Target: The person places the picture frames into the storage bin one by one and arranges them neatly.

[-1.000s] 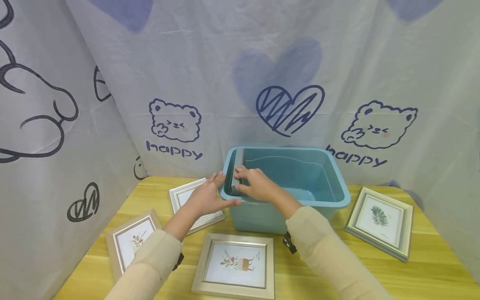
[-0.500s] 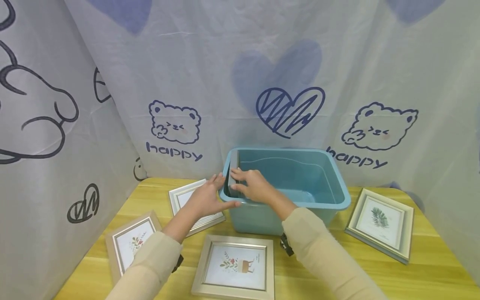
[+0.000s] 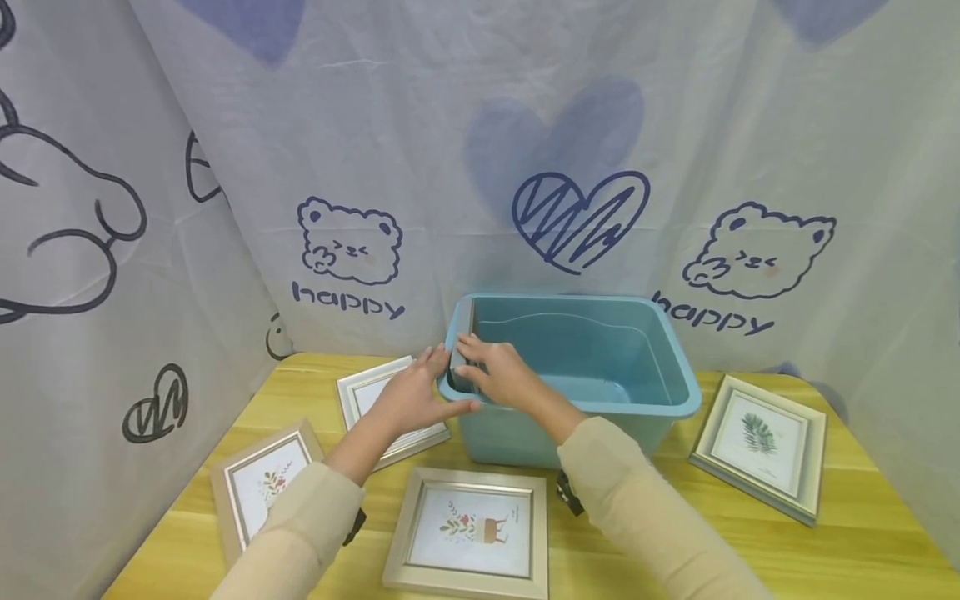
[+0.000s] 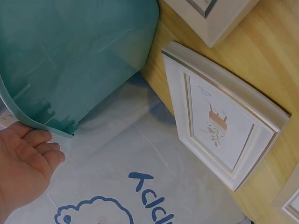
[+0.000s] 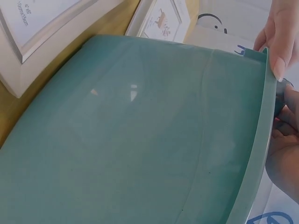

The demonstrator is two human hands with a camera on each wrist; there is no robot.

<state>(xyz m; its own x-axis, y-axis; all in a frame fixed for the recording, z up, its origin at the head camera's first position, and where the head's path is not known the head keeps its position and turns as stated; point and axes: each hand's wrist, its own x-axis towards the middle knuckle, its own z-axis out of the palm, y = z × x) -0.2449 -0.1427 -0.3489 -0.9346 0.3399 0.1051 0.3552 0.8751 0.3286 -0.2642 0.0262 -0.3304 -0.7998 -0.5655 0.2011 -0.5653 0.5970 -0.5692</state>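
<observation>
A blue-green plastic bin (image 3: 555,433) stands on the table. Inside, along its left wall, a picture frame stands on edge, its grey side (image 3: 465,317) facing up. My right hand (image 3: 506,375) pinches the top of that frame from the bin's inner side; the frame's lower part is hidden by the bin. My left hand (image 3: 408,400) holds the bin's left front corner, thumb along the front rim. In the left wrist view the left hand's (image 4: 25,163) fingers curl under the rim. The right wrist view shows mostly the bin's outer wall (image 5: 140,126).
Several picture frames lie around the bin: a flower print (image 3: 471,529) in front, another (image 3: 262,483) at left, a white frame (image 3: 363,387) partly under my left arm, and a leaf print (image 3: 757,442) at right. A printed cloth (image 3: 450,150) hangs behind the wooden table (image 3: 622,550).
My right hand has moved slightly left, carrying the upright picture frame closer to the bin's left wall. The left hand has stayed at the corner.
</observation>
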